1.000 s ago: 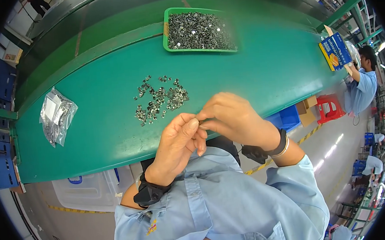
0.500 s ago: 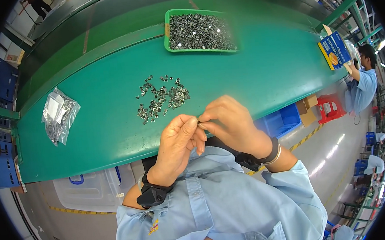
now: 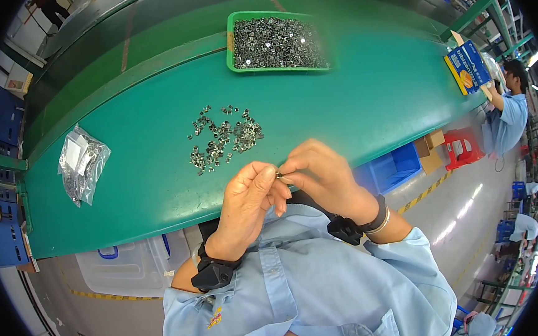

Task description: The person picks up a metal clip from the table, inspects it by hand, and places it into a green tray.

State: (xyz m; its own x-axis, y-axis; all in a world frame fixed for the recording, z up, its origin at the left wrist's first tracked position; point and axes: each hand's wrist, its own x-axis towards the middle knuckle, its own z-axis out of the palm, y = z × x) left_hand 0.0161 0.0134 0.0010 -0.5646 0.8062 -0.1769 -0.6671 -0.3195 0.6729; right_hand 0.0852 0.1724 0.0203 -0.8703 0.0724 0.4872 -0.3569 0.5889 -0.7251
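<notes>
Just in front of my chest, over the table's near edge, my left hand (image 3: pixel 251 197) and my right hand (image 3: pixel 322 173) meet at the fingertips. Between them they pinch a small dark metal part (image 3: pixel 278 175); its finer shape is covered by the fingers. A loose scatter of small shiny metal parts (image 3: pixel 222 137) lies on the green tabletop beyond my left hand. Farther back, a green tray (image 3: pixel 229 57) is filled with many similar small parts.
A clear plastic bag of parts (image 3: pixel 82 165) lies at the left of the table. A blue and yellow box (image 3: pixel 466 68) stands at the far right, beside a co-worker (image 3: pixel 507 117). Below the table edge are a blue bin (image 3: pixel 394 170), a red stool (image 3: pixel 463 148) and a clear storage box (image 3: pixel 123 269).
The fingertips of my right hand have shifted slightly, and more of the small metal part shows between them. My left hand stays nearly the same.
</notes>
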